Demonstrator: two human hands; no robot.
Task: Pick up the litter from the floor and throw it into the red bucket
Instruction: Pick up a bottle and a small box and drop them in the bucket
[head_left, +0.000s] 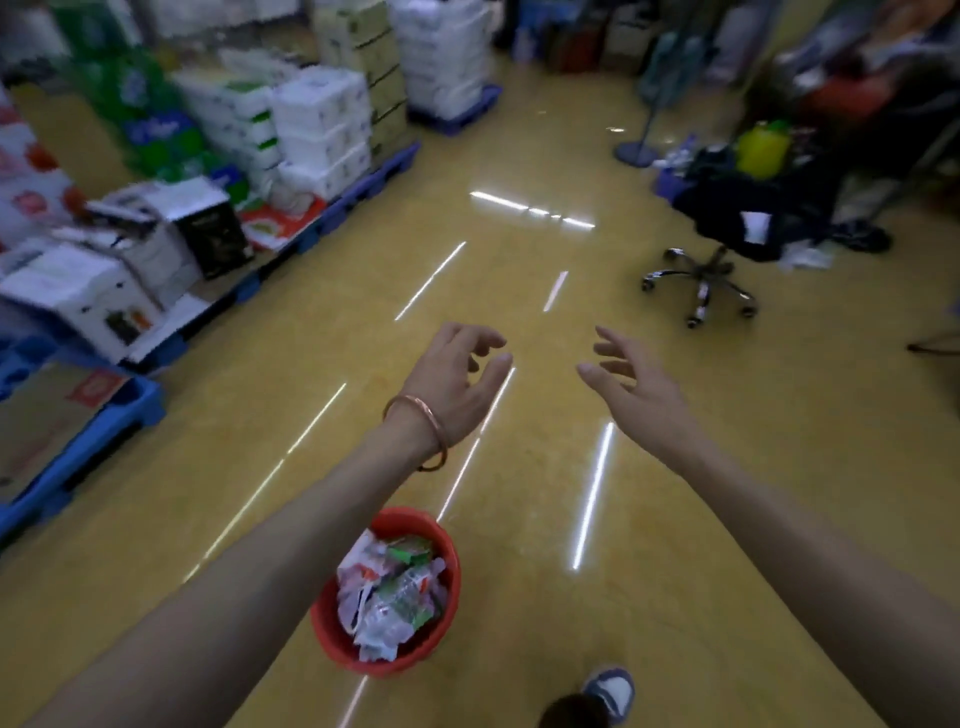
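Observation:
The red bucket (448, 564) stands on the yellow floor under my left forearm, filled with crumpled white, green and red wrappers (392, 592). Both arms reach forward over the floor. My left hand (457, 379), with a copper bangle at the wrist, is empty with its fingers loosely curled and apart. To its right, my right hand (631, 387) is empty too, its fingers spread. I see no loose litter on the floor between my hands.
Blue pallets (363, 187) stacked with white and green boxes line the left side. A wheeled office chair (701, 280) draped in dark cloth stands at the right, with a fan stand (636, 150) behind. My shoe (613, 693) shows at the bottom.

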